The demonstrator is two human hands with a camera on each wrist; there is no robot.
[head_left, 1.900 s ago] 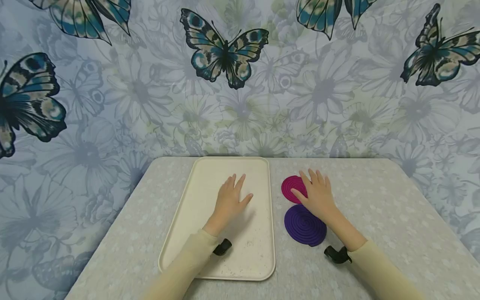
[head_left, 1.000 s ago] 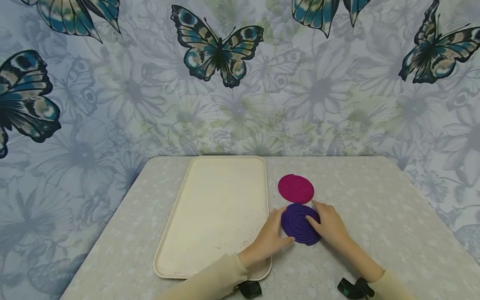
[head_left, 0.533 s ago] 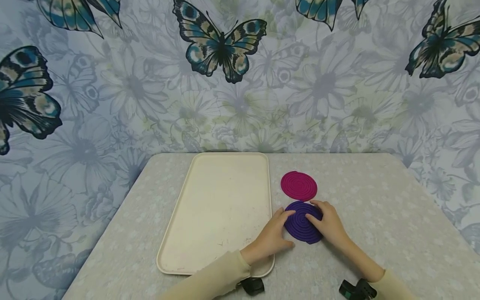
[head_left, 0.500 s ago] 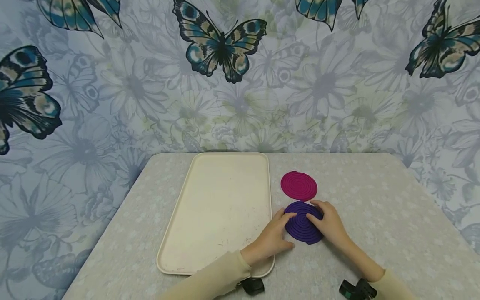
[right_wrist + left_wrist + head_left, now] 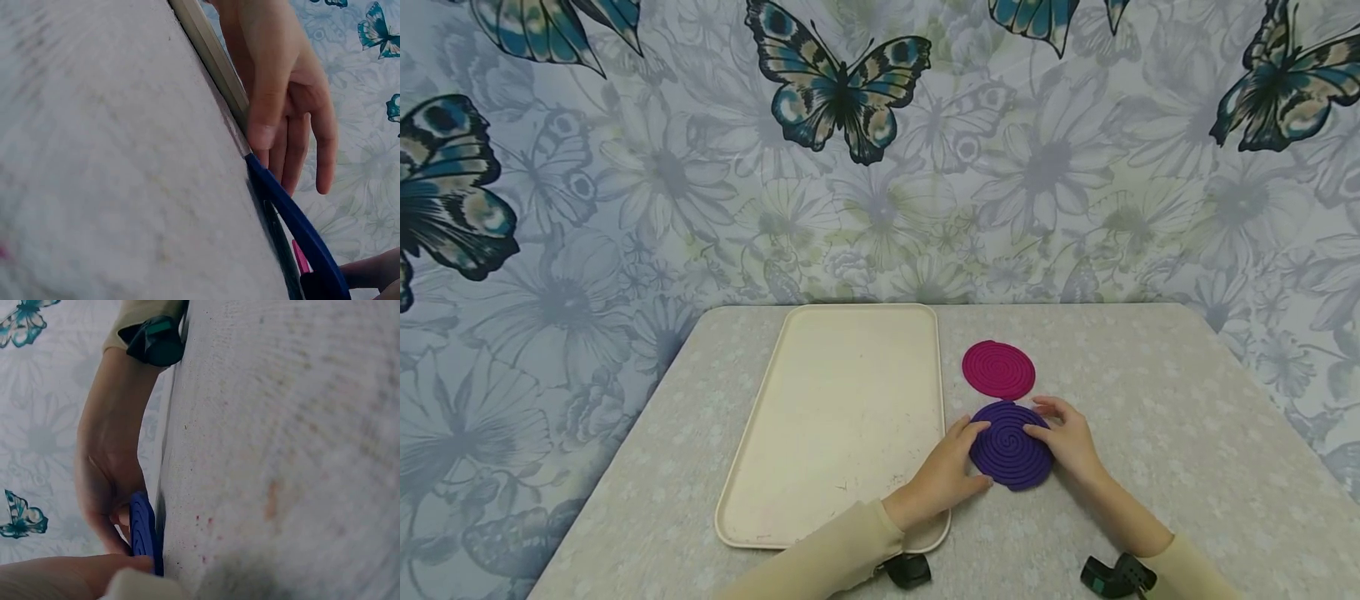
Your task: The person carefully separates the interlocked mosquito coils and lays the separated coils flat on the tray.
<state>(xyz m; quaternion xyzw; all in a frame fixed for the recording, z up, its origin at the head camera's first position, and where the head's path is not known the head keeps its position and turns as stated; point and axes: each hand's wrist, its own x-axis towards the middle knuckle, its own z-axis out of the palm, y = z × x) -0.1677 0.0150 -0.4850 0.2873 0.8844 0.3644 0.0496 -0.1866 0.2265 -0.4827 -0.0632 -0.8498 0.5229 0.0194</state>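
A purple spiral disc (image 5: pixel 1011 454) lies on the table between both hands, just below a magenta spiral disc (image 5: pixel 998 369). My right hand (image 5: pixel 1075 442) pinches the purple disc's right edge, thumb on top. In the right wrist view the purple disc (image 5: pixel 297 219) is bent up from the table on that side, with a darker strip beneath it. My left hand (image 5: pixel 938 477) spreads around the left edge, fingertips on or beside the disc and thumb at its lower left. The left wrist view shows the disc (image 5: pixel 143 531) edge-on near my right hand (image 5: pixel 115 462).
A cream rectangular tray (image 5: pixel 850 417) stands left of the discs; my left wrist crosses its lower right corner. Both lie on a grey patterned table (image 5: pixel 1165 400). Behind the table hangs a butterfly-print cloth (image 5: pixel 887 225). Each wrist carries a black camera.
My right hand has moved slightly right, drawing the purple disc's right edge with it. Earlier, both hands came down to the disc from above the tray and the magenta disc.
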